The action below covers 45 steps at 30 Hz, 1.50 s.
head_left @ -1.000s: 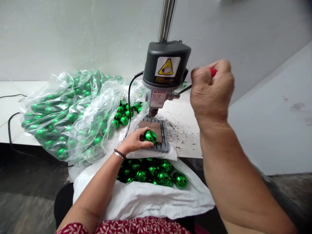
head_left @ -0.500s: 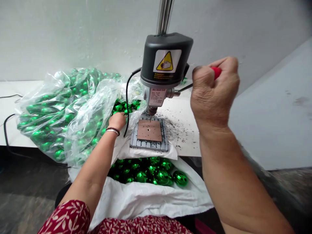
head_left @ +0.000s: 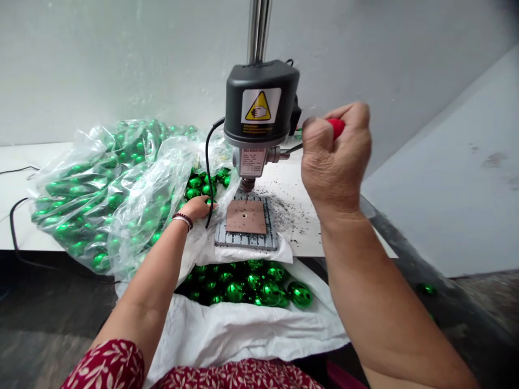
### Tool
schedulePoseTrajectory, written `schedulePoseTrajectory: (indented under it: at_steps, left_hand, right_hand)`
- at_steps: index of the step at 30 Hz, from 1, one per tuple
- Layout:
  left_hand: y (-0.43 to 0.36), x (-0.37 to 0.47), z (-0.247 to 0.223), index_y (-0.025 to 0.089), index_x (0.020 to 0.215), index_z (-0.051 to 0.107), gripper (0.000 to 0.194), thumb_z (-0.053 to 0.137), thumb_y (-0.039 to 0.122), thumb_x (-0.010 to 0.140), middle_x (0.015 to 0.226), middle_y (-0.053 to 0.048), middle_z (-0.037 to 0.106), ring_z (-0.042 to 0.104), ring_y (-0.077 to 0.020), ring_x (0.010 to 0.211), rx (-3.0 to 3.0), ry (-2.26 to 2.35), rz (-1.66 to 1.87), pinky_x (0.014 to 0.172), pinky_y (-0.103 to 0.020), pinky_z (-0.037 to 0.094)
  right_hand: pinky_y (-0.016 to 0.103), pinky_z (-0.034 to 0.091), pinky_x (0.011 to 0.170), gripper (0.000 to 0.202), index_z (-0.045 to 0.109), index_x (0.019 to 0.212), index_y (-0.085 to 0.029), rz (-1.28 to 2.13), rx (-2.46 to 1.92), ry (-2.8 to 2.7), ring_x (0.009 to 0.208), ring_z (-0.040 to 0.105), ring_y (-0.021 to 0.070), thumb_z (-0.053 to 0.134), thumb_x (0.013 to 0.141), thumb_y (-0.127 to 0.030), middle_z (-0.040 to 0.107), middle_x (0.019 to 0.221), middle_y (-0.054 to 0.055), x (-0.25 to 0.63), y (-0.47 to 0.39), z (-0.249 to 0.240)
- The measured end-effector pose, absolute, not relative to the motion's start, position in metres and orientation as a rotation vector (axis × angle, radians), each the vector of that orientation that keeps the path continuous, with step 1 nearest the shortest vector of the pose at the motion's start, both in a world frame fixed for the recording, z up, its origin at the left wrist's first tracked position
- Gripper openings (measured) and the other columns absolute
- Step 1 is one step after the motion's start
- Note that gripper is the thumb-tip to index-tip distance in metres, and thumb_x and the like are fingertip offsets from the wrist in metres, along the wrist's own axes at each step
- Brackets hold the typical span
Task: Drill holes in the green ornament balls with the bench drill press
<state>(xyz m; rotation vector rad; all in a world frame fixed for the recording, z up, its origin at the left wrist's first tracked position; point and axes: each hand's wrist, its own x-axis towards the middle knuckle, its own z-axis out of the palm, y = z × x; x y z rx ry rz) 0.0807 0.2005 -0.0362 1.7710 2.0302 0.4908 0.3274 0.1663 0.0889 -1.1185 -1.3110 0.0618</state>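
Green balls (head_left: pixel 193 182) fill the big clear bag (head_left: pixel 152 173) at the middle left of the frame, and more lie on a white cloth (head_left: pixel 251 329) low in the middle. The left hand (head_left: pixel 197 207) is by the bag's mouth; I cannot tell if it holds a ball. Well apart, right of center, the right hand (head_left: pixel 339 165) is wrapped around the red knob (head_left: pixel 336 128) of the drill (head_left: pixel 261 78).

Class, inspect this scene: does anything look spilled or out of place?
Dark specks litter the white table beside the grey base plate, like spilled debris. What looks like a green ball lies astray on the floor at right.
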Motion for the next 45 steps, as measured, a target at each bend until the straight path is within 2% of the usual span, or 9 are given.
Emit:
schedulePoseTrajectory:
  at_steps: [3, 6, 10, 13, 19, 25, 36, 41, 45]
  left_hand:
    - [0.187, 0.082, -0.034, 0.016, 0.110, 0.073, 0.041, 0.068, 0.037, 0.075, 0.092, -0.012, 0.077, 0.069, -0.0268, 0.088, 1.726, 2.136, 0.484, 0.076, -0.031, 0.050]
    - [0.167, 0.080, -0.029, 0.015, 0.125, 0.066, 0.053, 0.065, 0.040, 0.078, 0.104, -0.011, 0.075, 0.067, -0.0255, 0.097, 1.601, 2.230, 0.819, 0.084, -0.032, 0.050]
    - [0.142, 0.081, -0.020, 0.016, 0.135, 0.057, 0.064, 0.063, 0.043, 0.078, 0.100, -0.005, 0.070, 0.063, -0.0158, 0.080, 1.281, 1.750, 1.332, 0.074, -0.027, 0.051]
    - [0.131, 0.094, -0.015, 0.019, 0.143, 0.049, 0.072, 0.064, 0.037, 0.075, 0.095, -0.003, 0.068, 0.063, -0.0123, 0.069, 1.074, 1.348, 1.288, 0.065, -0.025, 0.052]
    - [0.137, 0.126, -0.032, 0.018, 0.123, 0.064, 0.056, 0.072, 0.036, 0.070, 0.105, -0.006, 0.071, 0.068, -0.0151, 0.079, 1.060, 1.252, 0.985, 0.068, -0.025, 0.055]
    - [0.158, 0.139, -0.046, 0.018, 0.105, 0.073, 0.041, 0.072, 0.044, 0.074, 0.089, -0.003, 0.072, 0.065, -0.0194, 0.083, 1.484, 1.610, 0.959, 0.075, -0.029, 0.051]
    - [0.162, 0.155, -0.045, 0.019, 0.126, 0.065, 0.053, 0.076, 0.032, 0.075, 0.110, -0.006, 0.074, 0.067, -0.0228, 0.096, 1.836, 1.769, 0.789, 0.092, -0.035, 0.051]
    - [0.157, 0.157, -0.060, 0.018, 0.127, 0.063, 0.055, 0.077, 0.022, 0.073, 0.128, -0.009, 0.069, 0.064, -0.0266, 0.117, 1.987, 1.670, 0.942, 0.104, -0.037, 0.048]
    - [0.155, 0.160, -0.070, 0.020, 0.126, 0.061, 0.053, 0.076, 0.023, 0.075, 0.121, -0.008, 0.071, 0.066, -0.0256, 0.111, 1.898, 1.673, 1.031, 0.101, -0.039, 0.050]
  right_hand:
    - [0.024, 0.044, 0.081, 0.017, 0.041, 0.084, -0.017, 0.029, -1.097, -1.312, 0.071, 0.037, 0.0041, 0.052, 0.092, -0.027, 0.037, 0.076, -0.005, 0.328, 0.166, 0.087]
    - [0.024, 0.044, 0.079, 0.017, 0.042, 0.083, -0.017, -0.012, -1.070, -1.300, 0.070, 0.036, 0.0041, 0.055, 0.090, -0.027, 0.039, 0.075, -0.005, 0.328, 0.166, 0.086]
    - [0.021, 0.040, 0.072, 0.020, 0.040, 0.081, -0.017, 0.028, -1.104, -1.289, 0.067, 0.034, 0.0033, 0.059, 0.088, -0.022, 0.039, 0.072, -0.006, 0.326, 0.164, 0.090]
    - [0.020, 0.037, 0.070, 0.021, 0.040, 0.081, -0.018, 0.068, -1.109, -1.284, 0.064, 0.033, 0.0025, 0.060, 0.087, -0.021, 0.037, 0.070, -0.008, 0.325, 0.163, 0.093]
    - [0.018, 0.035, 0.071, 0.019, 0.039, 0.082, -0.017, 0.104, -1.075, -1.316, 0.063, 0.031, 0.0013, 0.055, 0.088, -0.023, 0.035, 0.070, -0.009, 0.328, 0.165, 0.090]
    - [0.018, 0.031, 0.072, 0.022, 0.036, 0.080, -0.018, 0.118, -1.116, -1.365, 0.064, 0.030, 0.0022, 0.055, 0.089, -0.021, 0.035, 0.070, -0.008, 0.329, 0.165, 0.105]
    - [0.022, 0.022, 0.068, 0.039, 0.023, 0.070, -0.021, 0.179, -1.339, -1.376, 0.064, 0.021, 0.0042, 0.053, 0.095, -0.022, 0.025, 0.063, -0.009, 0.326, 0.171, 0.134]
    - [0.022, 0.022, 0.068, 0.038, 0.023, 0.070, -0.021, 0.190, -1.312, -1.371, 0.064, 0.021, 0.0039, 0.053, 0.094, -0.021, 0.025, 0.063, -0.010, 0.326, 0.170, 0.133]
    - [0.021, 0.022, 0.068, 0.038, 0.024, 0.070, -0.021, 0.213, -1.295, -1.345, 0.063, 0.022, 0.0038, 0.053, 0.094, -0.020, 0.025, 0.062, -0.010, 0.325, 0.170, 0.134]
